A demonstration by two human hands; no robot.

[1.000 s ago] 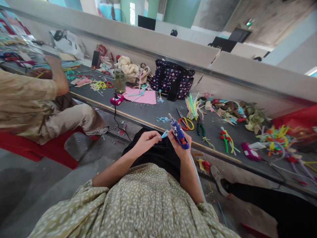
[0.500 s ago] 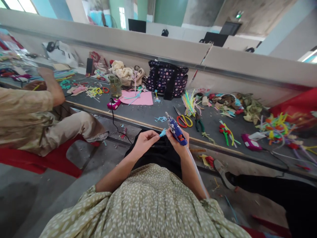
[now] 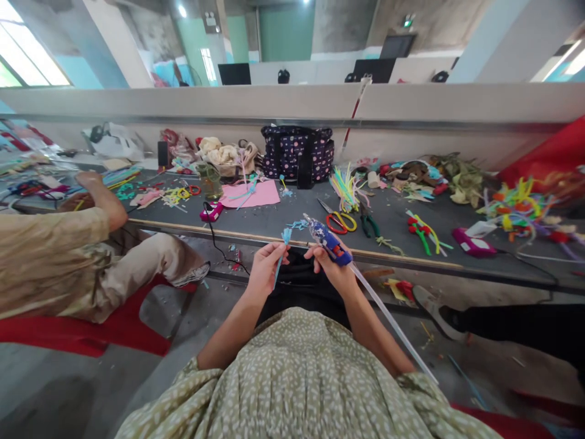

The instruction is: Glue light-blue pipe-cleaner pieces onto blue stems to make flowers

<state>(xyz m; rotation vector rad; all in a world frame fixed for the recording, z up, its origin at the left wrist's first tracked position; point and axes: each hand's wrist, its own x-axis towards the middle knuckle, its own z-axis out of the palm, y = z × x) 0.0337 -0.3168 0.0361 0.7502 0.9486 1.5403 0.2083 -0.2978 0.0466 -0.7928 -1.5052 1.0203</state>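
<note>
Between the fingertips of my left hand point(image 3: 266, 263) is a light blue stem point(image 3: 278, 266) with a fluffy blue tuft point(image 3: 286, 235) at its top, held upright near the table edge. My right hand point(image 3: 333, 266) is wrapped round a blue glue gun point(image 3: 329, 242), whose tip points up and left over the table. A long clear glue stick point(image 3: 390, 317) trails from the back of the gun towards my right sleeve. Small blue cut pieces point(image 3: 299, 225) lie on the table just past the tuft.
Red-and-yellow scissors point(image 3: 340, 222) and green-handled pliers point(image 3: 368, 223) lie beyond the gun. A pink sheet point(image 3: 262, 194), a dotted bag point(image 3: 297, 155) and a glass jar point(image 3: 209, 181) stand or lie further back. A person's arm point(image 3: 103, 198) is at the left, another's shoe point(image 3: 434, 312) at the right.
My left hand has turned, and the blue stem now stands upright in it, apart from my right hand. The glue gun has moved slightly right. The view has tilted up.
</note>
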